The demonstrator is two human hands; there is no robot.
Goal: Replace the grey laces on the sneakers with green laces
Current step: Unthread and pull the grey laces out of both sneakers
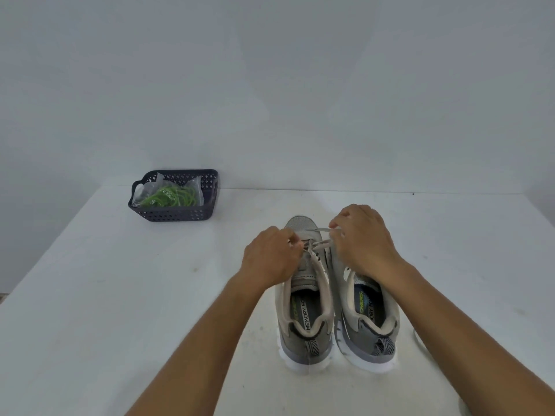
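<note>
Two grey sneakers stand side by side on the white table, heels toward me: the left sneaker [303,319] and the right sneaker [368,322]. Both my hands are over the left sneaker's front. My left hand [270,256] pinches the grey lace [318,246] at the eyelets on its left side. A lace end is pinched in the curled fingers of my right hand [363,238], which covers the front of the right sneaker. Green laces [172,195] lie in a clear bag inside a dark basket [175,214] at the far left.
The white table [120,295] ends at a pale wall along its far edge. The dark basket sits near the table's back left edge. A small white object [420,337] shows just behind my right forearm.
</note>
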